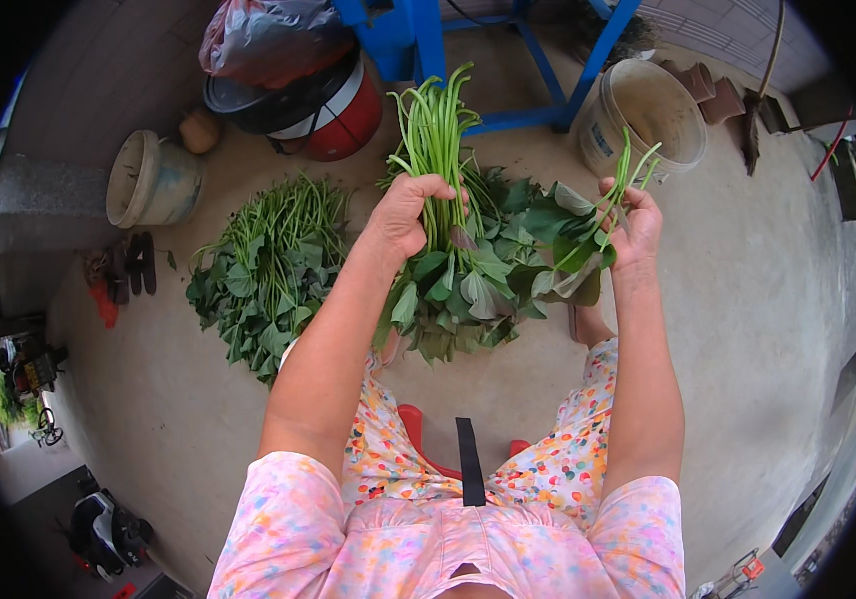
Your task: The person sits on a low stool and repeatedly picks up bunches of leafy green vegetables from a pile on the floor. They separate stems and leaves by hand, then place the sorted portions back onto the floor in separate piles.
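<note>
My left hand [413,212] is closed around a thick bunch of leafy green stems [435,140], likely sweet potato greens. The pale cut stems point up and away from me, and the broad leaves hang below my fist. Off to the right, my right hand [635,225] pinches a few more leafy stems [577,235], apart from the bunch. Behind the held bunch, more loose leaves [508,200] lie on the floor, partly hidden by it. A large pile of the same greens [273,265] lies to the left, stems toward the far side.
A red bucket [333,120] with a plastic bag [273,40] on top stands beyond the pile, beside a blue metal frame [538,60]. Pale buckets stand at far left [153,180] and far right [687,125]. Dark slippers [140,264] lie on the concrete floor. A red seat [413,429] shows beneath me.
</note>
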A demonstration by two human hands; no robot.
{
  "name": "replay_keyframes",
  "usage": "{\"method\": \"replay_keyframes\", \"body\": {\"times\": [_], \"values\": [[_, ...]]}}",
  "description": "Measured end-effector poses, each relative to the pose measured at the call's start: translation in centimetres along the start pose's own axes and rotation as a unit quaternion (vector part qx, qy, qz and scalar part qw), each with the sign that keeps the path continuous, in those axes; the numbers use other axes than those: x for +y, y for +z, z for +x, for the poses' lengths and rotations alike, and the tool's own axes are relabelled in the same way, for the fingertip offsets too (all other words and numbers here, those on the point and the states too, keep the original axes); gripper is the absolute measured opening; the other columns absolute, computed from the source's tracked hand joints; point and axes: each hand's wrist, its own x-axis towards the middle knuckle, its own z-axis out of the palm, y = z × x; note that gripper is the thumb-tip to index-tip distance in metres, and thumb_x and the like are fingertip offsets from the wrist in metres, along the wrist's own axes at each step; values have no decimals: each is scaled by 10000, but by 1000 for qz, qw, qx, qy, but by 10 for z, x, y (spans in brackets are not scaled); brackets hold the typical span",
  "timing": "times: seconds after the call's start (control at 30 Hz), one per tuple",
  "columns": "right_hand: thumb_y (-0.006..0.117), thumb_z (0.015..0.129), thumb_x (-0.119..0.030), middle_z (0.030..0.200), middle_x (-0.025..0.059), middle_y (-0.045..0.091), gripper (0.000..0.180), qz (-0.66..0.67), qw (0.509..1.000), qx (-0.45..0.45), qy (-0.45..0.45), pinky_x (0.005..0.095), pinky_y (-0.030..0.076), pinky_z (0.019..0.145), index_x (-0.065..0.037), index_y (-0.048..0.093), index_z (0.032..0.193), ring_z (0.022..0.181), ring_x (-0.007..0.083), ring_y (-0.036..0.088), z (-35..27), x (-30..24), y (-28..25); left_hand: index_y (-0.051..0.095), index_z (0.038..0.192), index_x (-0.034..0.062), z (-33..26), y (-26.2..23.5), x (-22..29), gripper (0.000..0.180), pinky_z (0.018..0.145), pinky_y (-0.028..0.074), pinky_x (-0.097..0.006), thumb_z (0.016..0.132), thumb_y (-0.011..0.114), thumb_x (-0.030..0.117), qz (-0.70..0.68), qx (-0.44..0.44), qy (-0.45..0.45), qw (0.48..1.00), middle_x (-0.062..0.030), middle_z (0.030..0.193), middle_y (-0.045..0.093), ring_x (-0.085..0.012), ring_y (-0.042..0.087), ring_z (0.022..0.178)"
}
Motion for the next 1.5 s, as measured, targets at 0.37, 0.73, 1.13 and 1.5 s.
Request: {"method": "replay_keyframes", "body": {"times": [0.37,0.73,1.13,1.5], "values": [[414,762,-142,596,43,447,133,28,996,-62,50,256,281,400,-40,497,778,456,132,324,-1,2,4,520,921,-42,2,-4,3,322,688,475,-345,616,498,60,-72,4,-39,997,-132,767,565,-231,546,684],[598,816,-252,500,-29,384,221,-255,966,-7,-36,215,261,407,-43,529,796,453,61,355,-19,23,35,533,896,-24,-4,9,4,256,647,469,-310,664,599,63,-46,-10,-44,998,-107,740,576,-193,555,645],[546,846,-198,548,-7,435,175,-236,970,-49,-16,202,374,408,-37,485,810,447,78,424,-24,49,53,543,897,7,-5,19,-1,235,597,473,-318,685,608,83,-1,-56,-55,997,-72,714,570,-164,553,606],[675,755,-119,561,-68,439,153,-231,970,-23,-74,184,203,358,-40,581,846,393,13,303,-26,69,63,553,813,21,-3,33,-9,168,492,471,-275,679,648,58,-12,-73,-54,996,-55,635,559,-134,540,528]]}}
